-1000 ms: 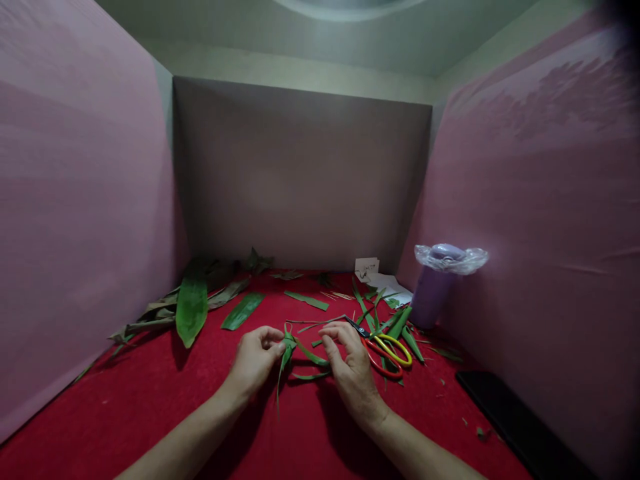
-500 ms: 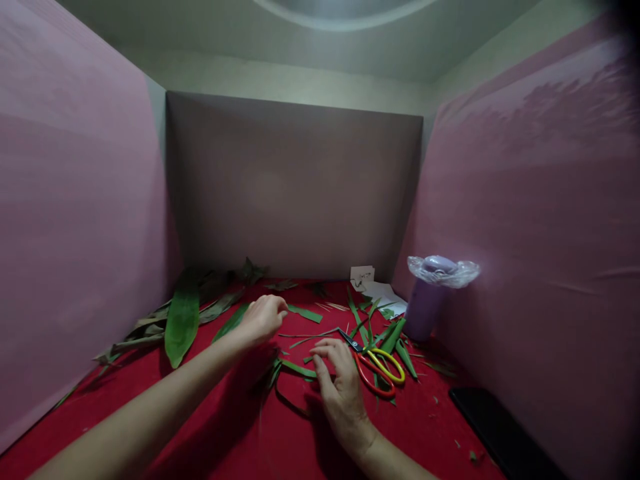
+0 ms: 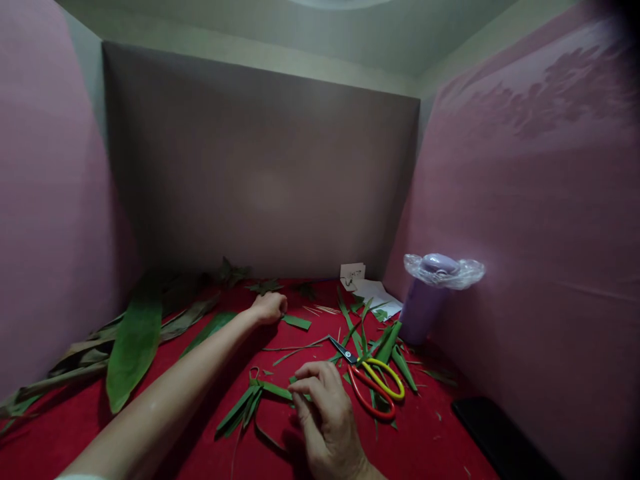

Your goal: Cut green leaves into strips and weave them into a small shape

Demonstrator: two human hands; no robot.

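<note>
My left hand (image 3: 270,308) reaches far forward over the red cloth with its fingers curled down. Its fingertips are hidden, so I cannot make out what they hold. Just right of it lies a short cut piece of green leaf (image 3: 297,323). My right hand (image 3: 327,417) is nearer, thumb and fingers pinched at the end of a green leaf strip (image 3: 274,389). That strip runs left into a bundle of folded, narrow leaf pieces (image 3: 245,407) lying on the cloth. Scissors (image 3: 373,377) with one red and one yellow handle lie open just right of my right hand.
Broad green leaves (image 3: 134,340) and dry leaves (image 3: 90,353) lie at the left. Leaf scraps (image 3: 387,343), thin sticks (image 3: 325,309) and white papers (image 3: 375,295) are at the back right. A purple bottle (image 3: 425,310) and a black phone (image 3: 500,433) stand and lie at the right.
The view has turned and tipped down slightly. My left hand has reached a little further forward, uncovering the folded leaf bundle. My right hand stays at the strip's end, its fingers more closed.
</note>
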